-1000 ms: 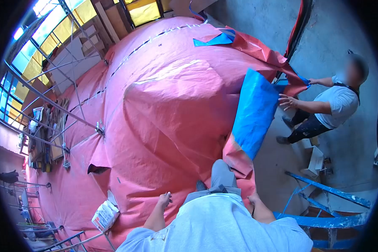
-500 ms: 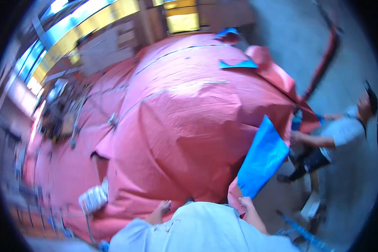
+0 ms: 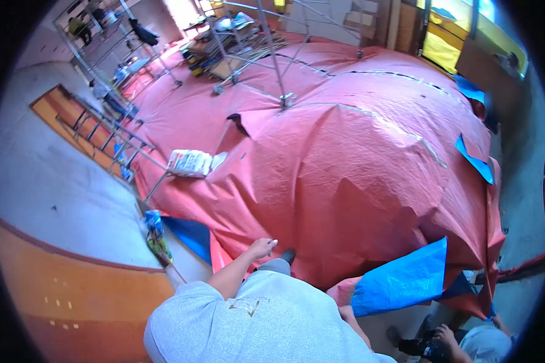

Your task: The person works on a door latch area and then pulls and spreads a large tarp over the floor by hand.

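A large red tarp point(image 3: 357, 169) with a blue underside covers a broad, bulging mound in front of me. My right hand point(image 3: 347, 313) is closed at the tarp's near edge, beside a folded-back blue flap point(image 3: 399, 279); my body hides part of its fingers. Curled fingers show on my left hand point(image 3: 262, 248), held out over the red surface near my shoe point(image 3: 289, 255). Whether anything small is inside that hand I cannot make out.
A co-worker point(image 3: 481, 342) crouches at the lower right by the tarp's edge. A white printed bag point(image 3: 189, 163) lies on the tarp at left. A ladder point(image 3: 103, 130), metal scaffolding point(image 3: 272, 54) and a pile of boards point(image 3: 242, 51) stand beyond. More people are at the far left.
My view has swung left, so the tarp and co-worker sit further right and the ladder shows. My left arm reaches further out. The right hand stays at the tarp's edge.
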The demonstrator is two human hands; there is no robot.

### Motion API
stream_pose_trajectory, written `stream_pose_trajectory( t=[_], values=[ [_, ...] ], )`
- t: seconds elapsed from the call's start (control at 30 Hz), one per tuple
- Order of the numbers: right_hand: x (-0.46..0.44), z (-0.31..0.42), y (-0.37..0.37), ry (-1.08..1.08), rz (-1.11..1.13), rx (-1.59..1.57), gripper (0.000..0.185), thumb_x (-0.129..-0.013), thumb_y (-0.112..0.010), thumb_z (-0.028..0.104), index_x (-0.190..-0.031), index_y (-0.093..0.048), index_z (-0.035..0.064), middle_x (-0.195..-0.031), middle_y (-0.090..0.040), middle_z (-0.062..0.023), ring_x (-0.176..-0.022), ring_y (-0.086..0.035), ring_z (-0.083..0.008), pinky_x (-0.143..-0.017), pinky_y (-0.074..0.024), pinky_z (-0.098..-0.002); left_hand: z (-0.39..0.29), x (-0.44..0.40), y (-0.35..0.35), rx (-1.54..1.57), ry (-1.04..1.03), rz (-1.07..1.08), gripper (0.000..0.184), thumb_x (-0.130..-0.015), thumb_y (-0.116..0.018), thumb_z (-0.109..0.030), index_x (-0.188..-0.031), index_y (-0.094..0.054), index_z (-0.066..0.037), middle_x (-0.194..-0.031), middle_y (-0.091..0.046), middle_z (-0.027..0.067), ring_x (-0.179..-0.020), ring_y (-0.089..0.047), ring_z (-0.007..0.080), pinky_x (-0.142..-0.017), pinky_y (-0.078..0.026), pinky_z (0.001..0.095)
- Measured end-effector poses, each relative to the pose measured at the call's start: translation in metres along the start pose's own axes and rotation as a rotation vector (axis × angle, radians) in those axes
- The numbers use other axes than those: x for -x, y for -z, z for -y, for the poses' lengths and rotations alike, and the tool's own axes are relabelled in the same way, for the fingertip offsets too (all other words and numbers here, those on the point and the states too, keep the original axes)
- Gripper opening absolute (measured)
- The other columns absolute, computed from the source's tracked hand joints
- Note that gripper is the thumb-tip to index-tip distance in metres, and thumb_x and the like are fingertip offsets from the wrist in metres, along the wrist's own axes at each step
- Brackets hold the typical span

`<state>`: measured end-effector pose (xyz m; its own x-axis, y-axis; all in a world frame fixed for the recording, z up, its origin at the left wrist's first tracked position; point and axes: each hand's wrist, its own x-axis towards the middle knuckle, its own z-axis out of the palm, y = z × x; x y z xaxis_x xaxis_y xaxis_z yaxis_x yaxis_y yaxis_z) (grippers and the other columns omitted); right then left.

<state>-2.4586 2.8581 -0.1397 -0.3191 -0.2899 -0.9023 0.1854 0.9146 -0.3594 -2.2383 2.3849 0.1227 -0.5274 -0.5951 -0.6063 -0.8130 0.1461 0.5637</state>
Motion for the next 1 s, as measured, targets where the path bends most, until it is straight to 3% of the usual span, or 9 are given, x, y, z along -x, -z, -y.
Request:
stream_pose_trajectory(
  t=[0.07,0.1,0.37,0.47,0.53,0.6,0.67,0.77,1.0],
  values=[
    [-0.034,0.01,0.009,0.014,0.034,-0.015,0.024,-0.089,-0.056,0.019,-0.086,-0.064,-0.0035,-0.064,-0.063,-0.0149,-0.056,-0.064,-0.026,-0.047,-0.0502,-0.0415,0.061,0.026,-0.012,0.04,0.091,-0.088,0.052,-0.097,-0.041,-0.046,-0.095,-0.066,-0.001,-0.076,-0.069,0.0152,-0.067,-0.066,0.0271,-0.066,-0.052,0.0406],
    [0.007,0.067,0.025,0.109,-0.013,0.047,0.026,-0.091,-0.055,0.02,-0.067,-0.05,0.0104,-0.053,-0.049,-0.0063,-0.041,-0.049,-0.0233,-0.035,-0.0361,-0.0388,0.083,0.043,-0.013,0.029,0.209,-0.052,0.052,-0.097,-0.041,-0.046,-0.093,-0.067,0.0,-0.074,-0.069,0.0161,-0.064,-0.066,0.0271,-0.063,-0.051,0.0417],
    [0.051,0.235,0.056,0.142,-0.185,-0.177,0.023,-0.092,-0.058,0.024,-0.096,-0.064,0.0016,-0.068,-0.06,-0.0074,-0.049,-0.056,-0.0197,-0.042,-0.0449,-0.0336,0.314,0.09,-0.064,0.268,0.642,0.043,0.043,-0.096,-0.048,-0.037,-0.101,-0.064,0.003,-0.064,-0.065,0.015,-0.052,-0.061,0.0239,-0.049,-0.046,0.0412],
    [0.073,0.249,0.036,0.056,-0.114,-0.36,0.024,-0.094,-0.057,0.021,-0.108,-0.058,0.0022,-0.084,-0.062,-0.0112,-0.068,-0.063,-0.0251,-0.051,-0.0515,-0.0383,0.299,0.063,-0.036,0.253,0.489,-0.06,0.056,-0.097,-0.038,-0.047,-0.087,-0.066,0.001,-0.066,-0.065,0.0168,-0.058,-0.063,0.0287,-0.059,-0.05,0.0443],
    [0.097,0.27,0.017,0.042,-0.07,-0.111,0.028,-0.092,-0.059,0.023,-0.109,-0.061,0.0004,-0.084,-0.064,-0.0121,-0.069,-0.064,-0.0247,-0.056,-0.0518,-0.0376,0.241,0.061,0.011,0.369,0.47,-0.082,0.061,-0.097,-0.036,-0.049,-0.079,-0.067,0.0,-0.068,-0.066,0.0172,-0.064,-0.065,0.03,-0.067,-0.052,0.0436],
    [0.104,0.281,0.0,0.062,-0.02,0.118,0.03,-0.091,-0.061,0.022,-0.111,-0.063,-0.0009,-0.083,-0.066,-0.0115,-0.068,-0.063,-0.0215,-0.059,-0.0514,-0.0358,0.194,0.052,0.049,0.569,0.412,-0.171,0.053,-0.098,-0.038,-0.046,-0.097,-0.065,0.0,-0.073,-0.068,0.0161,-0.069,-0.067,0.0267,-0.069,-0.051,0.0425],
    [0.108,0.291,-0.01,0.126,-0.014,0.282,0.03,-0.091,-0.061,0.022,-0.11,-0.063,-0.0017,-0.085,-0.067,-0.012,-0.07,-0.063,-0.021,-0.061,-0.0513,-0.0354,0.201,0.033,0.047,0.634,0.254,-0.243,0.052,-0.097,-0.041,-0.047,-0.096,-0.064,-0.001,-0.07,-0.068,0.0112,-0.06,-0.062,0.0196,-0.058,-0.048,0.0386],
    [0.105,0.309,-0.019,0.226,-0.013,0.425,0.03,-0.09,-0.062,0.021,-0.108,-0.065,-0.0028,-0.087,-0.068,-0.0127,-0.073,-0.064,-0.0202,-0.064,-0.0511,-0.0349,0.207,0.029,0.045,0.628,0.204,-0.268,0.051,-0.097,-0.041,-0.046,-0.103,-0.063,-0.001,-0.071,-0.068,0.0109,-0.066,-0.064,0.0192,-0.065,-0.049,0.038],
    [0.104,0.382,-0.04,0.499,0.012,0.568,0.03,-0.089,-0.064,0.019,-0.105,-0.067,-0.0055,-0.093,-0.07,-0.0143,-0.081,-0.065,-0.0184,-0.071,-0.0508,-0.0336,0.309,0.081,-0.03,0.755,0.616,-0.301,0.051,-0.097,-0.036,-0.047,-0.106,-0.065,-0.006,-0.075,-0.07,0.0142,-0.073,-0.069,0.0259,-0.073,-0.053,0.0413]
  ],
)
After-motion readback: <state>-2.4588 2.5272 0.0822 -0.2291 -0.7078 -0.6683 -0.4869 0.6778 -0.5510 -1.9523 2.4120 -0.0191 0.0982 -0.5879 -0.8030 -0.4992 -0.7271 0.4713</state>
